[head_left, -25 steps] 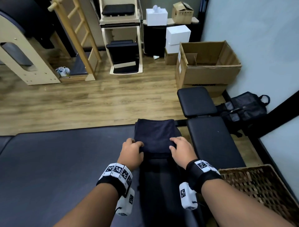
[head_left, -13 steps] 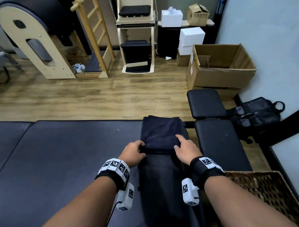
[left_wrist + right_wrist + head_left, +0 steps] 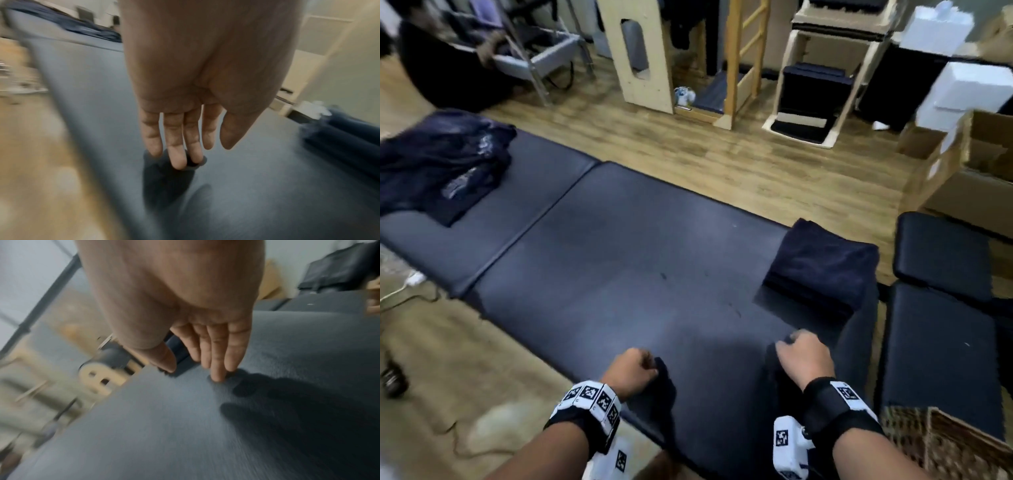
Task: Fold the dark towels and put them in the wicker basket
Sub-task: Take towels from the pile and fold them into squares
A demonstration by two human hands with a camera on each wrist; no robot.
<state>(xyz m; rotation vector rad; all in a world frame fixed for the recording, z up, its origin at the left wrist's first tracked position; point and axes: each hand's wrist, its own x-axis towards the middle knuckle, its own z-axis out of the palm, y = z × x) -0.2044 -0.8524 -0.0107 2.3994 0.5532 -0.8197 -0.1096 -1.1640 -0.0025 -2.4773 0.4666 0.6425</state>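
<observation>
A folded dark towel (image 3: 822,270) lies at the right end of the dark padded mat (image 3: 637,260). A loose pile of dark towels (image 3: 441,164) sits on the mat's far left end. The wicker basket (image 3: 945,442) stands at the bottom right, past the mat's end. My left hand (image 3: 635,371) and right hand (image 3: 803,354) hover at the mat's near edge and hold nothing. The left wrist view shows the left hand (image 3: 180,146) with straight fingers just above the mat. The right hand (image 3: 205,361) has its fingertips (image 3: 218,376) touching the mat.
Two black bench pads (image 3: 941,253) stand right of the mat, beside the basket. An open cardboard box (image 3: 969,178) and white boxes (image 3: 962,92) are at the far right. Wooden frames (image 3: 640,54) and a ladder stand across the wood floor. A cable (image 3: 414,298) lies at left.
Both hands let go of the folded towel and drew back to the mat's near edge. The head view swung left, so the towel pile came into view.
</observation>
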